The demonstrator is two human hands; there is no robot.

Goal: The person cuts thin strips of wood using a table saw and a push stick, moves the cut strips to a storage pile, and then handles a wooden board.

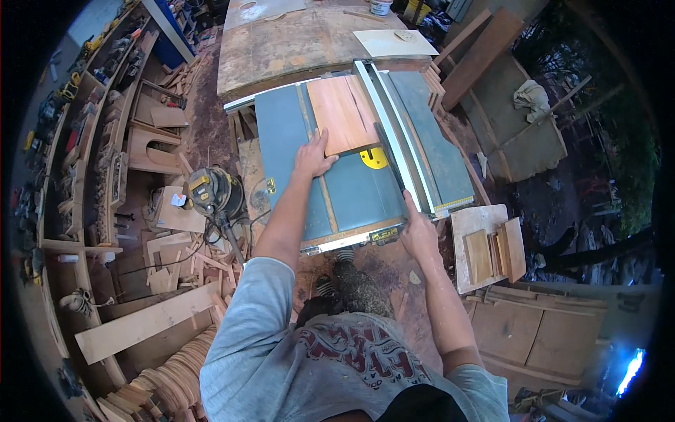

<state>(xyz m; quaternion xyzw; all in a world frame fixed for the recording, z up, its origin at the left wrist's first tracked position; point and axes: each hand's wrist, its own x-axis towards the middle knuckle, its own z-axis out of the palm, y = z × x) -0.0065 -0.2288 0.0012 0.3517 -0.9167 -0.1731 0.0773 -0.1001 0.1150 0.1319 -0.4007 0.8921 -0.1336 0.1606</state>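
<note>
A reddish-brown wooden board point(341, 112) lies flat on the grey-green top of a table saw point(365, 193), beside the long pale metal fence point(397, 133). A dark line runs lengthwise near its right side. My left hand point(315, 155) rests at the board's near left corner, fingers spread, one along its left edge and the thumb at the near edge. In my right hand point(420, 232) is a dark push stick point(391, 158), slanting forward along the fence, its far end by the board's near right corner. A yellow throat plate point(374, 158) shows just behind the board; I cannot make out the blade.
Beyond the saw stands a wooden outfeed table point(281, 53) with a pale sheet point(394, 42) on it. A shop vacuum point(214, 190) and wood scraps lie to the left. Cut wooden pieces point(496, 252) sit on a small stand at right. Tool shelves point(91, 133) line the left.
</note>
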